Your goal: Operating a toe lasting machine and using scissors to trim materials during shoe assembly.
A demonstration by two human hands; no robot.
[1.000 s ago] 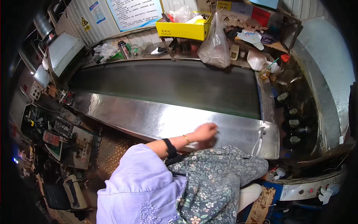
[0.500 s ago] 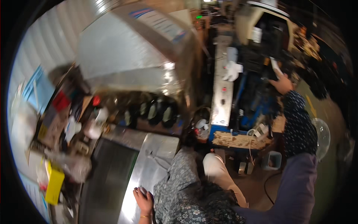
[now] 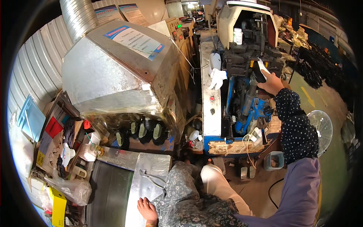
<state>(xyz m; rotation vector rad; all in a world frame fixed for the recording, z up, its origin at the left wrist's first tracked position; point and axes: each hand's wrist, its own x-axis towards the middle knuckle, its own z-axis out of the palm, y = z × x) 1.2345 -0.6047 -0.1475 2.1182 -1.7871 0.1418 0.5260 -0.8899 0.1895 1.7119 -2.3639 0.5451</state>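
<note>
My right hand (image 3: 273,84) reaches forward to the machine and grips a shoe (image 3: 261,72) with a black upper and a white underside. The shoe is up against the dark metal jaws of the machine (image 3: 242,62); its far end is partly hidden there. At the lower middle, my left hand (image 3: 146,209) rests with its fingers stretched out on a shiny metal plate (image 3: 140,189), holding nothing. Pincers (image 3: 153,178) lie on that plate, a little beyond this hand.
A large metal hood (image 3: 113,68) covers several dark shoes (image 3: 145,132) on the left. White gloves (image 3: 217,78) lie on the machine's pale side panel (image 3: 211,117). Below stand pedals (image 3: 245,172) and a bin (image 3: 274,160); a fan (image 3: 320,130) is at right.
The view has turned and sharpened, so the whole scene sits shifted in it. My right hand still holds the shoe at the machine, and my left hand stays on the plate.
</note>
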